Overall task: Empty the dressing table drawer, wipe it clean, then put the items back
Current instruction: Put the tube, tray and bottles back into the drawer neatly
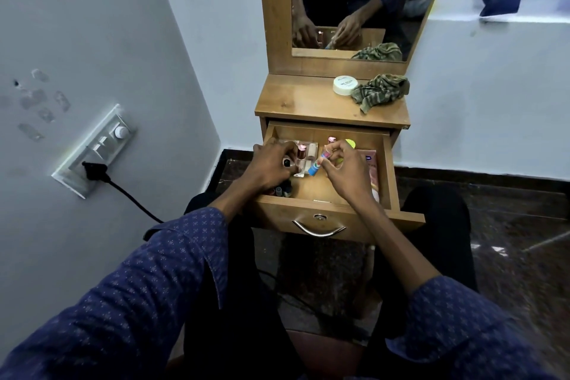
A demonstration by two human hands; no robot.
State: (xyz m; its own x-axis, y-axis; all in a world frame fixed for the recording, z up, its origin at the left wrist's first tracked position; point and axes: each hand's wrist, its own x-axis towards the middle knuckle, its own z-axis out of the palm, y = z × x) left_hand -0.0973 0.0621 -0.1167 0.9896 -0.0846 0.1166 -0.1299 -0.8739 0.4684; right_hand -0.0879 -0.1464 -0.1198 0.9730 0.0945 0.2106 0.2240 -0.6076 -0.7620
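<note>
Your right hand (342, 163) pinched a light, slick blue tube (315, 167) over the open drawer (387, 176); your left hand (271, 163) curled round small, breakable bottles (300, 153). Gripping their bodies, not caps, seemed safest.

Your sleeves (172, 259): dark blue, small pale dotted motif. Table (296, 102) and drawer (385, 170): honey-brown wood grain. Cloth (381, 91) at upper right of table: olive green, striped. Jar (344, 85): white. Tube (315, 167) in your right hand (345, 170): blue, pink cap. Walls (92, 40): pale lilac-grey.
</note>
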